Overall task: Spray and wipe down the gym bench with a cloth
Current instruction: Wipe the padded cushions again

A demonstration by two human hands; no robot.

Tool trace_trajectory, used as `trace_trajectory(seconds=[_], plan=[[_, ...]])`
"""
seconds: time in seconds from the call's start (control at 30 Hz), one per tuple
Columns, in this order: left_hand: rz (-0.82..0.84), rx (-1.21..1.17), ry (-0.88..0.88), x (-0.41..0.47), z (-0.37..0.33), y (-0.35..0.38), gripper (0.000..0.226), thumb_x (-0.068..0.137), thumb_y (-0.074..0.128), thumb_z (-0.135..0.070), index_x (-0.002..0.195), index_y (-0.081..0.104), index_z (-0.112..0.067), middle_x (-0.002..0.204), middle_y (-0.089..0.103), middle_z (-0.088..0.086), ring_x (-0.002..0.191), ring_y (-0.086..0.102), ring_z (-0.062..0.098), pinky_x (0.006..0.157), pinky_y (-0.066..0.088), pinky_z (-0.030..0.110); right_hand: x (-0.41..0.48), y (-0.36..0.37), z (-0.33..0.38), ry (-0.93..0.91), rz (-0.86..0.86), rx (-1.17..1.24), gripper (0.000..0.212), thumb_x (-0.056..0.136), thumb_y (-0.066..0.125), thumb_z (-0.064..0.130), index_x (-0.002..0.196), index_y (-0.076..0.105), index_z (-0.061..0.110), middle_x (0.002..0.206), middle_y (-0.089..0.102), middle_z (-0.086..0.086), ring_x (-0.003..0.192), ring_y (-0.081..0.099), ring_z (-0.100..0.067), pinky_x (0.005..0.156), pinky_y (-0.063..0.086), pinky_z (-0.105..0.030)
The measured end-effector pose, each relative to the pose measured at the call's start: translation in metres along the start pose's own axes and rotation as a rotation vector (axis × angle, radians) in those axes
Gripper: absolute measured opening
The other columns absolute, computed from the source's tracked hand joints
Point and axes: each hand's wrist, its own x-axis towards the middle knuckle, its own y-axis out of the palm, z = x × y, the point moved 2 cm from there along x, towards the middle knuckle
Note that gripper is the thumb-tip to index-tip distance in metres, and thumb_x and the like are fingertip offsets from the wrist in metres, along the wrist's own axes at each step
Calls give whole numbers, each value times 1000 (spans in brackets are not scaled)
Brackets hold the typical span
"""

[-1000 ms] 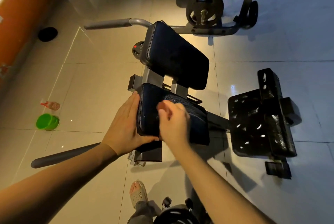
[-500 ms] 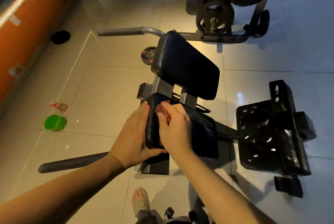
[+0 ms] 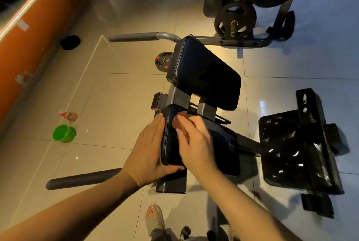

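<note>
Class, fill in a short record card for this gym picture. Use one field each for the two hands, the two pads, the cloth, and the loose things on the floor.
left hand: fingers straight against the lower pad's left side, thumb at its near edge
right hand: on top of the lower pad, blurred
lower pad: dark, under both hands
upper pad: dark, tilted, untouched
cloth: uncertain; a reddish patch at the right fingertips is too blurred to identify
floor: green cup at left; small weight plate beside the upper pad

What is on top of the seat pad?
The right hand, blurred, lies on the seat pad; a reddish bit, perhaps the cloth, shows at its fingertips. The rest is hidden beneath the hand.
</note>
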Motion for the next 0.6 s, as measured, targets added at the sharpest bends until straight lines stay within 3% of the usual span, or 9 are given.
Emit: trace_trajectory(seconds=[0.07,0.17,0.2,0.27,0.33,0.4,0.47,0.53,0.6], plan=[[15,10,-17,-1,1,0,130,73,74,-79,165,6,-18,172,13,2,158,13,17,126,24,49,-9,-12,-50,129,-36,-34,33,101,60,18,133,64,16,119,55,3,108,53,-10,91,42,-13],[26,6,-8,-2,2,0,132,73,73,-80,165,1,-18,173,8,3,159,9,18,127,22,50,-6,-31,-111,509,-117,-118,31,99,61,14,129,67,9,117,60,-12,110,60,-33,93,43,-33],[24,8,3,-3,3,0,132,73,73,-79,165,1,-18,173,8,3,159,9,18,127,22,50,0,-30,-110,558,-123,-131,30,98,62,14,127,68,9,117,61,-15,109,61,-36,92,43,-34],[9,1,19,-2,2,-1,130,73,75,-77,165,2,-21,172,9,2,159,9,17,127,21,48,16,-16,-73,474,-102,-96,29,98,62,17,125,70,13,116,61,-11,105,60,-30,85,42,-28],[-2,-9,27,-2,-1,-2,127,74,76,-75,165,4,-22,172,12,1,159,11,16,127,22,46,22,-3,-20,276,-69,8,27,99,62,20,125,69,17,115,58,-1,102,57,-18,77,40,-16],[-16,-8,26,-3,-1,-2,127,75,76,-75,165,7,-18,172,13,3,158,12,17,127,23,48,10,0,6,73,3,56,29,100,61,20,129,66,18,118,56,4,104,54,-9,81,40,-9],[-5,7,3,-4,2,-1,128,75,73,-78,165,6,-17,172,12,4,159,12,19,125,25,51,-12,-5,-20,-10,32,39,33,99,62,16,133,64,17,121,55,6,108,53,-6,90,43,-10],[15,16,-27,-4,5,1,131,73,71,-81,165,3,-19,173,8,3,159,10,19,125,25,52,-29,-19,-77,171,-21,-28,35,98,63,13,133,65,15,117,55,4,109,57,-14,91,40,-9],[24,15,-45,-4,6,2,133,70,73,-81,165,1,-22,173,7,1,159,9,18,127,23,50,-34,-34,-117,467,-81,-85,33,100,61,14,132,66,12,116,56,-3,114,59,-30,92,40,-21]])
